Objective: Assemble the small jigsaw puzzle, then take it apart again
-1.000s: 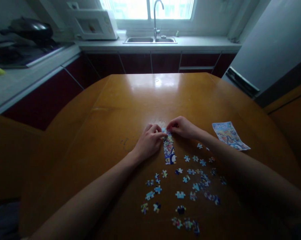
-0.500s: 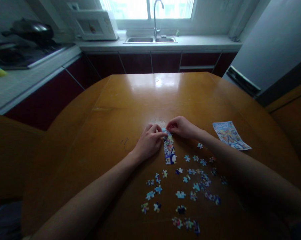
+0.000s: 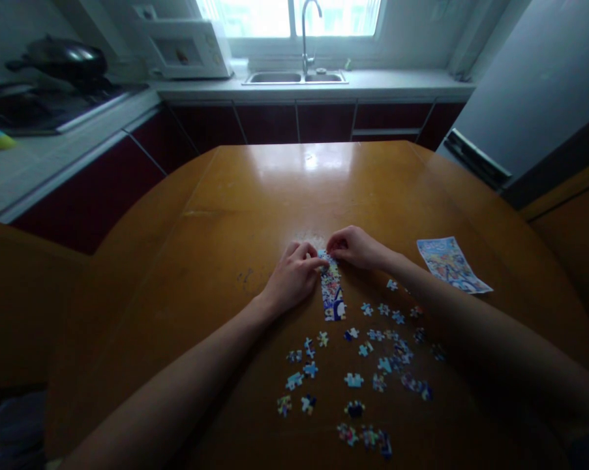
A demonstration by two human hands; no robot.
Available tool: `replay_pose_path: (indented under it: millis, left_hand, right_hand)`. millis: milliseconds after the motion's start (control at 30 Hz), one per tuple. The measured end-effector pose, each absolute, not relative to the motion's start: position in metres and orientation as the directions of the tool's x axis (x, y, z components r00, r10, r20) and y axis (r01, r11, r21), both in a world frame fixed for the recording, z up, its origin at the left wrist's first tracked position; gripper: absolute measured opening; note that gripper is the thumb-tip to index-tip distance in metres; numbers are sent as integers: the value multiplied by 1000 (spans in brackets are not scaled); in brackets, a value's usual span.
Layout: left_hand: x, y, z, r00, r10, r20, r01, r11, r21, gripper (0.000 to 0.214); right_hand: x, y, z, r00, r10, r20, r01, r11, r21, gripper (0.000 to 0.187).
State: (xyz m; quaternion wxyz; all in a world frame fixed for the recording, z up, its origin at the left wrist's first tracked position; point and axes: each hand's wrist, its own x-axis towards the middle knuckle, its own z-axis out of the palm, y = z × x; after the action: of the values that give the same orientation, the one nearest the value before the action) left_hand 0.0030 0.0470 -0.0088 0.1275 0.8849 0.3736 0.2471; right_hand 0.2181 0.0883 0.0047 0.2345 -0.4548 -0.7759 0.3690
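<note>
A narrow strip of joined jigsaw pieces (image 3: 332,294) lies lengthwise on the wooden table, with a dark blue and white patch at its near end. My left hand (image 3: 294,274) rests against its left side, index finger stretched across the upper part and the other fingers curled. At the strip's upper right edge, my right hand (image 3: 350,247) has its thumb and fingers pinched together. Whatever lies between those fingertips is hidden. Several loose jigsaw pieces (image 3: 353,380) are scattered nearer to me, below and right of the strip.
A printed picture sheet (image 3: 448,264) lies on the table (image 3: 255,196) to the right, beyond my right forearm. Past the table's far edge are a counter with a sink (image 3: 274,78) and a microwave (image 3: 184,49). A dark pan (image 3: 62,57) sits on the stove at left.
Almost nothing differs. Both hands stay at the upper end of the strip, and the whole view has shifted very slightly.
</note>
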Motion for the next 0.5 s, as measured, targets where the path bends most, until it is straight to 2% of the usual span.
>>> replay_pose_path:
  millis: [167,333,500]
  left_hand:
    - [4,46,-7,638,714,287,633,-699,332,37]
    - [3,49,-8,651,712,263,638,-701,318,41]
    - [2,50,-12,651,710,267,645,-704,297,40]
  right_hand:
    - [231,94,20,-413,910,36,452,239,-859,12]
    - [266,76,58,-340,935,100,427,248,-870,13]
    - [309,26,71,-284,958,32,513,180,-839,14]
